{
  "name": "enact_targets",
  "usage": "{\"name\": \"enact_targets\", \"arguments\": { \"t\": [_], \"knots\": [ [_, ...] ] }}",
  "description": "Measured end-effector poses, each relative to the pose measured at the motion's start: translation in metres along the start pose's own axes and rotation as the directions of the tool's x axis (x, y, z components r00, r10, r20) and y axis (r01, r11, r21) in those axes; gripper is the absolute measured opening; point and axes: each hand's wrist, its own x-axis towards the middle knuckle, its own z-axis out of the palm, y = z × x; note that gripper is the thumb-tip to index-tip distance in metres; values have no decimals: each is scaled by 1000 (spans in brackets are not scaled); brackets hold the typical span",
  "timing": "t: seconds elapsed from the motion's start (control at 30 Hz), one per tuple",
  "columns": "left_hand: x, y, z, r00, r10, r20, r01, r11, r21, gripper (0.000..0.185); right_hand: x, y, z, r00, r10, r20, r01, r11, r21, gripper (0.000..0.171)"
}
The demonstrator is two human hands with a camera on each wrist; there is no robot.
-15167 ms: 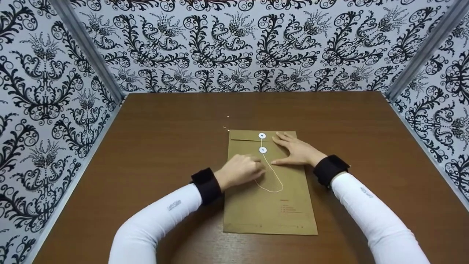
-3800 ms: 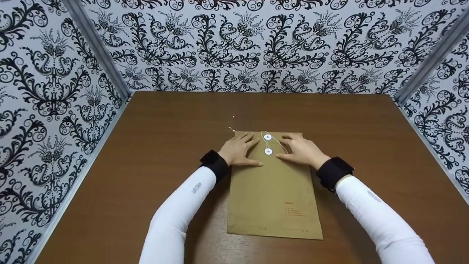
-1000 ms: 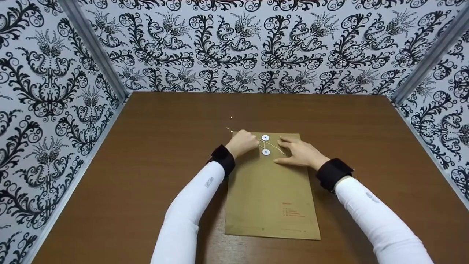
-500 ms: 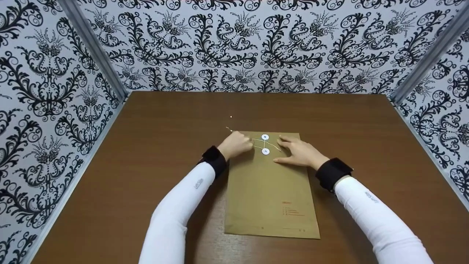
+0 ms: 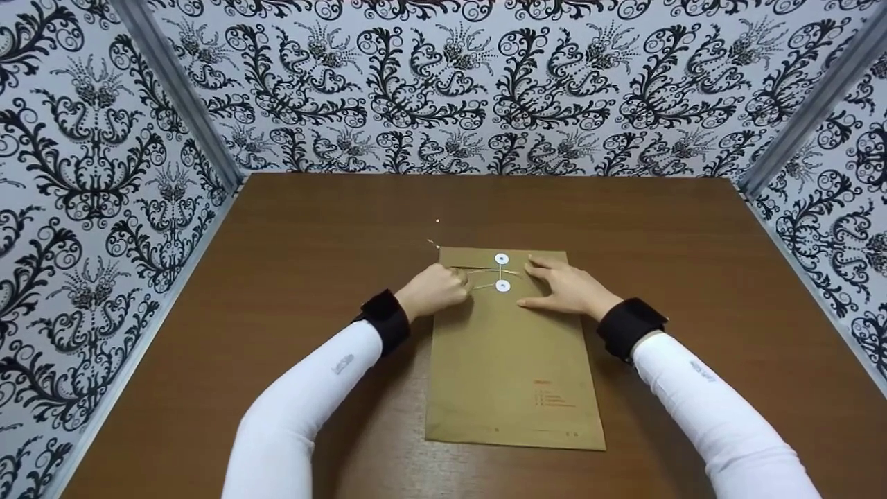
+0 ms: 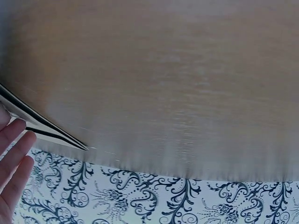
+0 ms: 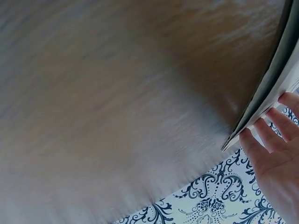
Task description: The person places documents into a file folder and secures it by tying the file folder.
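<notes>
A brown paper string-tie envelope lies flat on the table, its flap folded down at the far end. Two white button discs sit one above the other: the upper disc on the flap and the lower disc just below. A thin pale string runs about the discs toward my left hand. That hand's fingers are curled over the envelope's left side and pinch the string. My right hand rests with spread fingers on the envelope's right side. Both wrist views show the envelope's edge beside the fingers.
The brown wooden table stretches around the envelope. Small whitish specks show near the envelope's far left corner. Walls with black-and-white scroll paper close off the back and both sides.
Earlier the string lay looped lower on the envelope; later both hands lay flat near the flap. The left hand then gripped the string, and over the last second moved left and nearer. The right hand stayed.
</notes>
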Motion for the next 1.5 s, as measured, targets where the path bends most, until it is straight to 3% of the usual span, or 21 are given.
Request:
{"name": "enact_targets", "arguments": {
  "t": [0.2,0.67,1.5],
  "knots": [
    [-6,8,-8,998,38,-43,-36,998,42,16,1,1,0,1000,-10,-3,10,1000,-4,82],
    [-14,31,-28,993,100,-67,-97,994,58,11,1,3,4,999,-31,-27,31,1000,-2,82],
    [-5,64,-49,991,88,-103,-92,995,-34,14,1,4,3,999,-37,-34,37,999,4,81]
  ]
}}
